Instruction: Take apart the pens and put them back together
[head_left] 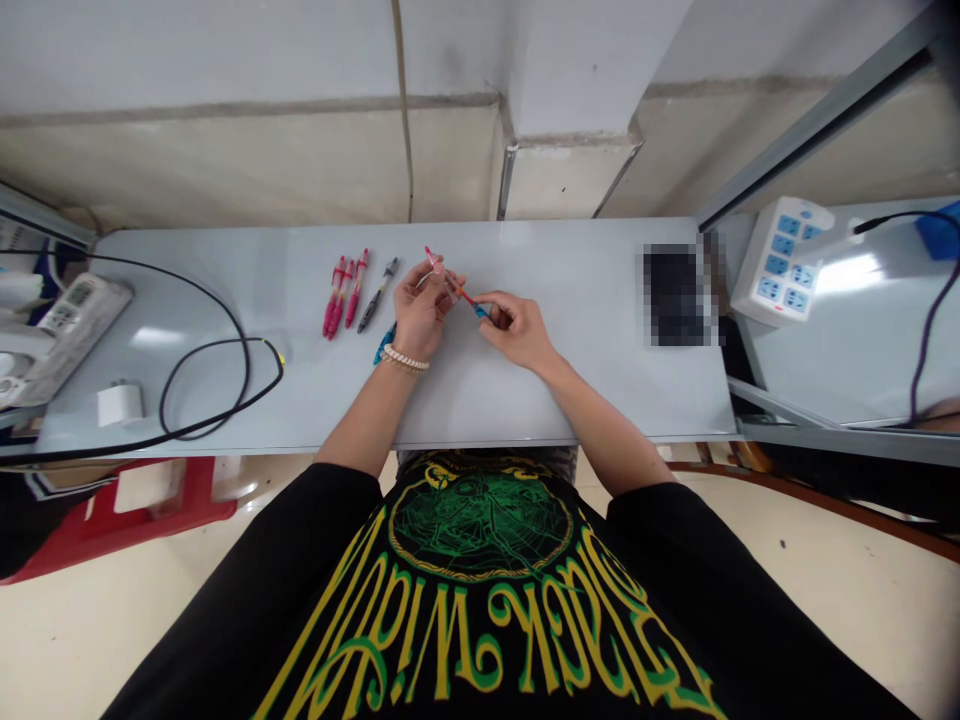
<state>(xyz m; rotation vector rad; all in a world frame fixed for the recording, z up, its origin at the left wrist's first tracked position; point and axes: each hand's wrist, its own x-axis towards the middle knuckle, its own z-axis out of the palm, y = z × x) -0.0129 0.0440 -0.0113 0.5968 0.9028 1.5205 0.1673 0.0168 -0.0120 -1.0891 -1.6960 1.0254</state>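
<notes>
Two hands share one pen above the surface point(585, 380).
The left hand point(421, 312) grips the barrel point(434, 261); the right hand point(521, 330) pinches what looks like a thin refill point(463, 294), near the red pens point(342, 292).

Yellow-green lettering on black shirt point(480, 600), upside down, not legible

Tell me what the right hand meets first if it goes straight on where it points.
Probably the left hand, which holds the other end of the thin red rod; depth is unclear.
</notes>
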